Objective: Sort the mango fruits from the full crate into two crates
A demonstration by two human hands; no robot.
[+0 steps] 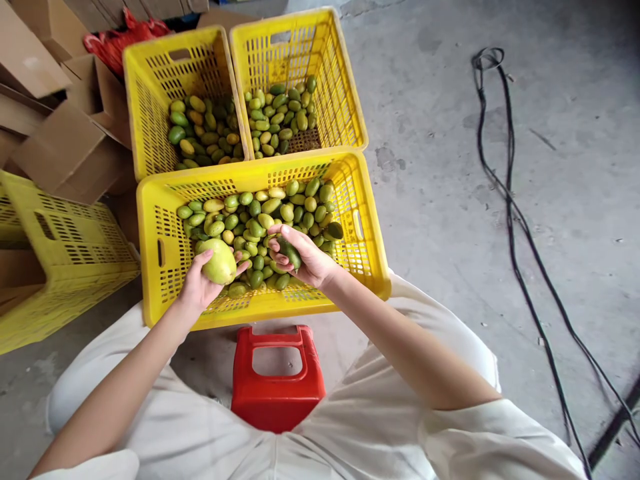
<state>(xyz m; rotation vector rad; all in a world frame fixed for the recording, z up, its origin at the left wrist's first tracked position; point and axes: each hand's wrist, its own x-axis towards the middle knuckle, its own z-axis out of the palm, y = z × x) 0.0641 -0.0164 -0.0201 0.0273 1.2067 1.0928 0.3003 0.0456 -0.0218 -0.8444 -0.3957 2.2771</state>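
Note:
My left hand (196, 285) is closed around a large pale yellow-green mango (220, 262), above the left part of the near yellow crate (255, 313). A smaller dark green mango (290, 252) sits in the curled fingers of my right hand (311, 260), over the crate's right half. Beneath both hands lie many loose oval mangoes (257, 229), green to yellow, covering much of the crate's bottom. Parts of the heap are hidden by my hands.
Behind stand two more yellow crates, the left one (145, 107) and the right one (345, 87), both holding similar fruit. Cardboard boxes (70, 147) and another yellow crate (85, 233) are at left. A red stool (277, 393) is between my legs. Black cable (510, 200) lies on the floor.

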